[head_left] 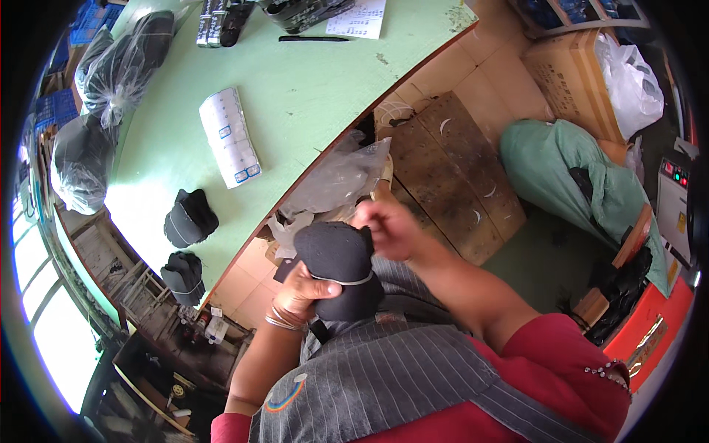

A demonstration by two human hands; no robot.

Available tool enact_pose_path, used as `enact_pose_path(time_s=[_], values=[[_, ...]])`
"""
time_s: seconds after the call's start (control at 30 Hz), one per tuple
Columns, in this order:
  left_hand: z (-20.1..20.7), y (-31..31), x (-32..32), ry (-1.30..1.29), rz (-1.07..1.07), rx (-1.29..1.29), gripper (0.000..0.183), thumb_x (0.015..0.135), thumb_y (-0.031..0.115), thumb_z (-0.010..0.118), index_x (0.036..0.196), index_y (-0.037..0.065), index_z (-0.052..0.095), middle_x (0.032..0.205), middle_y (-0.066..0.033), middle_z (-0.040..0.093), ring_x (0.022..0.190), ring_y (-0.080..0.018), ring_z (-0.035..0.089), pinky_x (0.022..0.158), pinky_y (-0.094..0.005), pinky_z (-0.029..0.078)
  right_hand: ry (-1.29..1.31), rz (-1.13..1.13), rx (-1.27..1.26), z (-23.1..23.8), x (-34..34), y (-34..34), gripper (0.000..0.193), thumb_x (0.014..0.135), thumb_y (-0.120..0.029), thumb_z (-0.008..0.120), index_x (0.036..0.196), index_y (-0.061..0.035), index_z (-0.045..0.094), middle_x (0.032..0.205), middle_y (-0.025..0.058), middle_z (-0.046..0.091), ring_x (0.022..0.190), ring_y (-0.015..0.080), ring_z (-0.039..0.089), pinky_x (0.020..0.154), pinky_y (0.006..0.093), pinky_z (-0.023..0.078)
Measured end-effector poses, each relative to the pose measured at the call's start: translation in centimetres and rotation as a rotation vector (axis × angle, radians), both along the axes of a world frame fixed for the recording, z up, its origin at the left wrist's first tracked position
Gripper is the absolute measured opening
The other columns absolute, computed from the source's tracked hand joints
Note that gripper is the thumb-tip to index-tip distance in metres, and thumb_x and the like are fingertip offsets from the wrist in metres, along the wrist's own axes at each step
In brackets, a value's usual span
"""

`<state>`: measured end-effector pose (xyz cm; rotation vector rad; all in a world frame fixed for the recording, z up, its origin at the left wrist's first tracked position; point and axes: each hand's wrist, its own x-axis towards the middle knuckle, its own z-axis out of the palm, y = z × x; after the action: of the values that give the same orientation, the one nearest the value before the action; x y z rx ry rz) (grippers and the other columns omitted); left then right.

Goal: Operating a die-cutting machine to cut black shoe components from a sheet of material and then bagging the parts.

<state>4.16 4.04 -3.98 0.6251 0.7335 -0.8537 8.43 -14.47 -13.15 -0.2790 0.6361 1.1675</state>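
Black bundle (338, 255), cinched by a pale band (354, 283) — fabric, perhaps.

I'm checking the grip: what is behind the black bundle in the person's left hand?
Past the lower right edge of the black bundle, the striped apron shows. The bundle hides part of the left hand and whatever lies directly behind it.

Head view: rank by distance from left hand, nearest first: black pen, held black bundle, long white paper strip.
1. Held black bundle, in the left hand.
2. Long white paper strip, ahead-left on the green table.
3. Black pen, farther up the table.
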Motion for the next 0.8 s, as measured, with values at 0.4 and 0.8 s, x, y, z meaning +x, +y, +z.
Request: enact_pose_path(time_s=[0.4, 0.8], values=[[-4.1, 3.5, -3.9, -0.818, -1.046, 0.661, 0.028, 0.075, 0.016, 0.061, 0.101, 0.007, 0.056, 0.103, -0.0127, 0.057, 0.100, -0.0266, 0.054, 0.083, -0.0358, 0.043, -1.073, 0.642, 0.016, 7.1, 0.6, 5.7, 0.053, 0.085, -0.017, 0.057, 0.129, -0.0024, 0.030, 0.113, 0.0155, 0.051, 0.090, 0.0201, 0.055, 0.082, 0.0330, 0.044], [-2.1, 15.1, -6.2, -0.041, 0.402, 0.781, 0.028, 0.079, 0.004, 0.064, 0.106, 0.001, 0.057, 0.098, -0.0078, 0.063, 0.085, -0.0196, 0.062, 0.081, -0.0323, 0.051, -1.254, 0.754, -0.295, -3.6, 3.2, 5.4, 0.035, 0.082, -0.017, 0.058, 0.113, -0.0030, 0.048, 0.111, 0.0119, 0.058, 0.101, 0.0217, 0.057, 0.088, 0.0335, 0.044]])
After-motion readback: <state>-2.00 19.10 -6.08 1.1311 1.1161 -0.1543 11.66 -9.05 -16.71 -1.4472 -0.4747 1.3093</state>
